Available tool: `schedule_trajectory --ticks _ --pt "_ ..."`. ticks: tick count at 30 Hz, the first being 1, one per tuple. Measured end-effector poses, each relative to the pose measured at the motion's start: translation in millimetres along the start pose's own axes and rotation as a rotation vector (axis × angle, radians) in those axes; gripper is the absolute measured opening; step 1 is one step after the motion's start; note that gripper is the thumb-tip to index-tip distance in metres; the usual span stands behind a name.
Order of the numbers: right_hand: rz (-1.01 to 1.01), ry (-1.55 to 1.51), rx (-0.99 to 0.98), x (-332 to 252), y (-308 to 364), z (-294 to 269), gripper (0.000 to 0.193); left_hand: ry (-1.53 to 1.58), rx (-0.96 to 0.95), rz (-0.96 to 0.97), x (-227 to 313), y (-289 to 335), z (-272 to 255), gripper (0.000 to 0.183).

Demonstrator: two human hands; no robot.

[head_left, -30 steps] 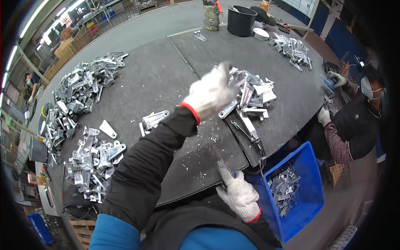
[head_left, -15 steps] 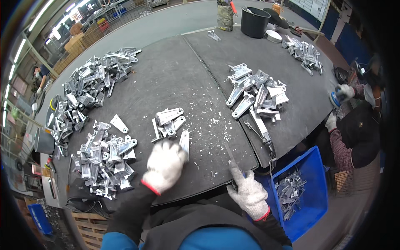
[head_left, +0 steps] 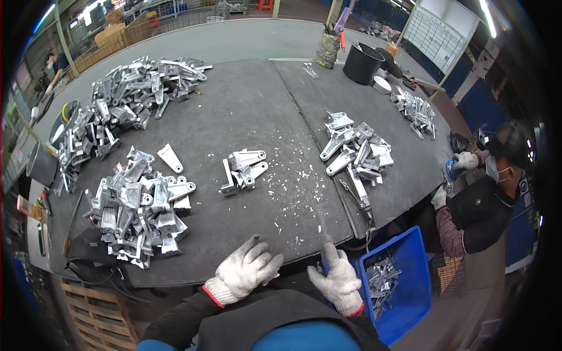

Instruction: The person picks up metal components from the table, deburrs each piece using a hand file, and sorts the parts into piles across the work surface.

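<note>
My left hand (head_left: 244,270), in a white knit glove with a red cuff, is at the table's near edge. Its fingers are spread and nothing shows in them. To its right, my gloved right hand (head_left: 339,279) grips a thin, flat file-like tool (head_left: 321,221), the index finger stretched along it and the tip pointing away from me. Beyond my hands lies a small cluster of silver cast-metal brackets (head_left: 244,169). A larger bracket heap (head_left: 140,210) sits to the left, with one single bracket (head_left: 170,158) beside it. Bright metal shavings (head_left: 298,187) are scattered across the middle.
More bracket heaps lie at far left (head_left: 134,96), right of the table seam (head_left: 360,149) and far right (head_left: 414,111). A cable-fed tool (head_left: 358,196) rests near the right heap. A blue bin (head_left: 404,310) holds parts. At right, a co-worker (head_left: 480,199) holds a blue-headed tool (head_left: 451,169).
My left hand has drawn back toward me from the bracket it was at, and its fingers have spread. That bracket no longer shows on the table. The view has shifted to the right.
</note>
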State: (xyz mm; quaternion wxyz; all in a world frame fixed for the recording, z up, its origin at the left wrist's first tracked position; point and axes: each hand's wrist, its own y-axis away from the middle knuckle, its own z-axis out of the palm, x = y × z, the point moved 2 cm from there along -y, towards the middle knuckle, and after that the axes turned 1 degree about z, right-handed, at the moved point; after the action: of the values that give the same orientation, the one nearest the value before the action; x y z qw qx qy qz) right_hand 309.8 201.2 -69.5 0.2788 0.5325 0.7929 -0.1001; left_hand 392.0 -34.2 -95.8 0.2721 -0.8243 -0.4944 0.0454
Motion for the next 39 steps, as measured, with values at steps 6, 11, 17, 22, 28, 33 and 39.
schedule_trajectory --ticks 6,11,17,22,28,33,39 --pt "-0.372 -0.11 -0.01 -46.6 12.4 -16.6 0.079 0.935 0.415 -0.709 -3.7 -0.3 19.6 0.036" --pt "-0.275 0.005 -0.275 -74.1 7.1 -32.5 0.077 0.9 0.416 -1.094 -17.3 -9.2 31.6 0.036" --pt "-0.153 0.146 -0.439 -74.3 14.5 -23.6 0.071 1.076 0.369 -0.897 -13.9 -14.1 29.8 0.043" --pt "-0.273 0.286 -0.393 -69.3 14.2 -17.8 0.072 0.875 0.359 -0.904 -16.0 -13.2 36.1 0.038" --pt "-0.319 0.318 -0.369 -62.8 12.6 -12.5 0.076 0.985 0.392 -0.938 -13.5 -15.3 37.7 0.037" --pt "-0.152 -0.073 -0.743 -60.4 -7.5 -26.1 0.082 0.959 0.385 -0.985 -13.2 -8.5 37.8 0.037" --pt "-0.135 -0.77 -0.923 -41.0 -1.9 -14.4 0.084 0.982 0.414 -0.986 -9.5 -13.9 36.3 0.038"
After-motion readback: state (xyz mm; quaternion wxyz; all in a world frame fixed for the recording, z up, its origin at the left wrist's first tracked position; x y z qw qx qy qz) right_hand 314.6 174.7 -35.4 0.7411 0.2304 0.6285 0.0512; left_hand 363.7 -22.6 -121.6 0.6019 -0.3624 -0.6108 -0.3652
